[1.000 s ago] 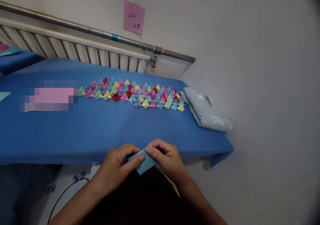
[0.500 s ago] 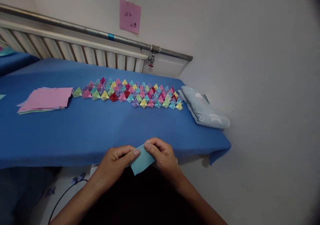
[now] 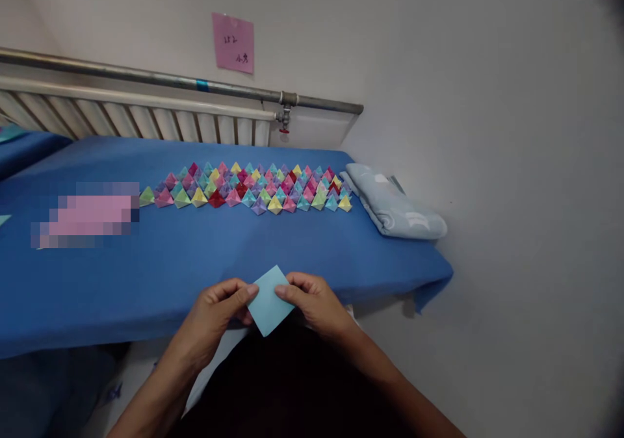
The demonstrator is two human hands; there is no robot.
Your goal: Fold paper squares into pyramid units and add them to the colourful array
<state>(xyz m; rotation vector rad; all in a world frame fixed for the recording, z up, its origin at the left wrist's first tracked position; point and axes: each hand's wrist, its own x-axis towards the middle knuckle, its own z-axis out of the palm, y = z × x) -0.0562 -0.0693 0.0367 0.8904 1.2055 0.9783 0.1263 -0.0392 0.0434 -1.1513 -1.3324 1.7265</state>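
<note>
A light blue paper square (image 3: 271,303) is held up near the front edge of the blue-covered surface. My left hand (image 3: 221,308) pinches its left corner, thumb on top. On the right side my right hand (image 3: 312,300) grips it between thumb and fingers, the thumb lying on the paper's face. Beyond the hands, rows of small folded paper pieces (image 3: 253,188) in many colours lie across the blue cloth (image 3: 195,262). To their left sits a pink stack of paper (image 3: 92,215), blurred into blocks.
A folded pale blue blanket (image 3: 397,207) lies at the right end of the cloth. Behind are a white radiator (image 3: 146,123), a metal pipe (image 3: 146,77) with a red-handled valve (image 3: 284,130), and a pink note (image 3: 233,43) on the wall.
The blue paper has turned and now shows more of its face, with one corner pointing up. My left hand has shifted slightly left. The camera view has tilted a little.
</note>
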